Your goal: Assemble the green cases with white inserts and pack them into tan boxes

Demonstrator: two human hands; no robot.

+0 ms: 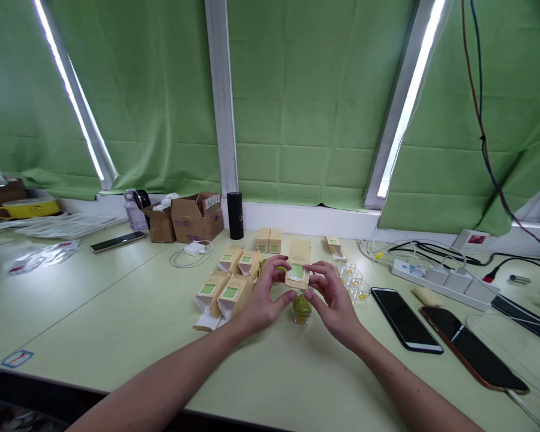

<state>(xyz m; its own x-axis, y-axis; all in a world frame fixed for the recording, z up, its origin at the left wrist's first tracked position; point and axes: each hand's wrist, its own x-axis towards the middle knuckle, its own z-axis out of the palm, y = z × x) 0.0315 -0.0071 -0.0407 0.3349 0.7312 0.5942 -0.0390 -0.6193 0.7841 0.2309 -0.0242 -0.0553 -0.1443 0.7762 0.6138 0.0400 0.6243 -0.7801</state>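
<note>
Between my left hand [272, 290] and my right hand [334, 298] is a small cardboard box [298, 273] with a green window and a raised top flap. The fingers of both hands grip its sides, just above the table. Right below the box, a round green object [302, 305] sits in a small clear holder, touching neither hand as far as I can see. Several similar boxes [231, 292] stand left of my left hand, some with flaps hanging open. More green items, partly hidden, lie behind my left fingers. Beyond my right hand are clear plastic holders [354, 280] with yellow centres.
Two closed boxes [269, 240] and a black cylinder [235, 216] stand at the back. Phones [405, 319] and a power strip [445, 282] with cables lie on the right. Brown cartons [197, 219], a white charger [194, 249] and another phone [117, 241] are on the left.
</note>
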